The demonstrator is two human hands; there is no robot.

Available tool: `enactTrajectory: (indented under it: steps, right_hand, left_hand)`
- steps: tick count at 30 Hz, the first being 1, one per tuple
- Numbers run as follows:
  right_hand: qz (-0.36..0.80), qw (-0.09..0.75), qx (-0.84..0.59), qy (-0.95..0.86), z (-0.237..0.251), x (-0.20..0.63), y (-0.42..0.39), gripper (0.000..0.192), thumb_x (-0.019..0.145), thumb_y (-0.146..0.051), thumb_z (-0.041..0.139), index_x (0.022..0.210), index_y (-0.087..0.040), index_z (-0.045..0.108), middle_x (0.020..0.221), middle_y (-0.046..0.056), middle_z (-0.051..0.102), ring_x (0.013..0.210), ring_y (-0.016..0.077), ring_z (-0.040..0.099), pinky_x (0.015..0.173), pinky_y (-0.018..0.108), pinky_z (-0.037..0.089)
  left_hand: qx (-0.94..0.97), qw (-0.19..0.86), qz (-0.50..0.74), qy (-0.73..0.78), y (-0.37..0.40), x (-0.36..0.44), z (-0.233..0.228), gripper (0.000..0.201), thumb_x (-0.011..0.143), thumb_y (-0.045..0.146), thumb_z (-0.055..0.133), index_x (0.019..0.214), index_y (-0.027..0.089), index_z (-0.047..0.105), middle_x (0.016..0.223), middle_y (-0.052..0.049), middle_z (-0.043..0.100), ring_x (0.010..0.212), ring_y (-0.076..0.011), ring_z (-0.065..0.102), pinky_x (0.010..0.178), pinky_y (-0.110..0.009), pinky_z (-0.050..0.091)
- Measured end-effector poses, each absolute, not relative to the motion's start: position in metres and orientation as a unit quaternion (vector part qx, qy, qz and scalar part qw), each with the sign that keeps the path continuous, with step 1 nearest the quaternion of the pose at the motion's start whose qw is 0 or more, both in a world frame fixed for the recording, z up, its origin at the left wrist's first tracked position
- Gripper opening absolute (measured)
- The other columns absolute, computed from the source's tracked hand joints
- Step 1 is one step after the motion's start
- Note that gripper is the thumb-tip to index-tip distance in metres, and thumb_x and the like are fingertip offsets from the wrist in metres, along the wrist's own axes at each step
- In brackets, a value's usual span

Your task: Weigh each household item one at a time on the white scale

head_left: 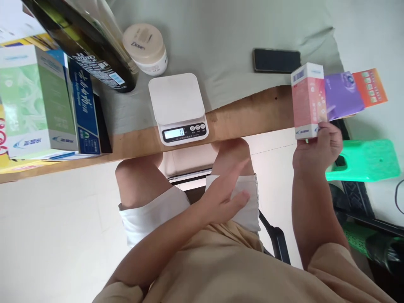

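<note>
My right hand grips the lower end of a pink and white box, thumb across its front, at the table's right side. Just behind that box are a purple packet and an orange one; whether my hand also holds these I cannot tell. Over my lap, my left hand is open, fingers stretched out and thumb apart, with nothing in it. A white kitchen scale sits at the table's front edge, its pan bare and its display reading 0.
Green and blue boxes stand at the left, beside a dark bottle and a Dove jar. A phone lies back right. Below the right arm's side is a bright green plastic item.
</note>
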State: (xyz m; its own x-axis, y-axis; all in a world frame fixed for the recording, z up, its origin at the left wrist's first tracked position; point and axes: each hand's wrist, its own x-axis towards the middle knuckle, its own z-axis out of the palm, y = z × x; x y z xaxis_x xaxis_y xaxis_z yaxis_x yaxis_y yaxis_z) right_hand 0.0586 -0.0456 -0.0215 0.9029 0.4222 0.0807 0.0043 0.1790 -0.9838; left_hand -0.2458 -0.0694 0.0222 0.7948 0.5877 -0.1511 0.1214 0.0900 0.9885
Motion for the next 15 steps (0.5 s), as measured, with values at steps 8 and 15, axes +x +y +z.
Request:
enactTrajectory:
  steps: [8,15]
  right_hand:
    - [0.119,0.695,-0.686,-0.179,-0.05,0.071,-0.038,0.012,0.093,-0.014,0.049,0.09,-0.02,0.059,0.105,0.003,0.062,0.081,0.0067,0.06,0.068,0.022,0.05]
    - [0.024,0.641,-0.735,-0.218,-0.091,0.103,-0.049,0.03,0.09,-0.014,0.049,0.114,-0.03,0.04,0.115,0.005,0.05,0.094,0.0104,0.063,0.079,0.03,0.057]
  left_hand:
    - [0.654,0.715,0.068,0.239,-0.064,-0.25,0.027,0.083,0.106,0.069,0.046,0.176,0.024,0.034,0.183,-0.011,0.037,0.171,-0.0344,0.038,0.141,-0.061,0.034]
    - [0.65,0.726,-0.03,0.223,-0.056,-0.246,0.031,0.077,0.107,0.061,0.046,0.172,0.019,0.043,0.179,-0.011,0.045,0.168,-0.0334,0.044,0.142,-0.055,0.034]
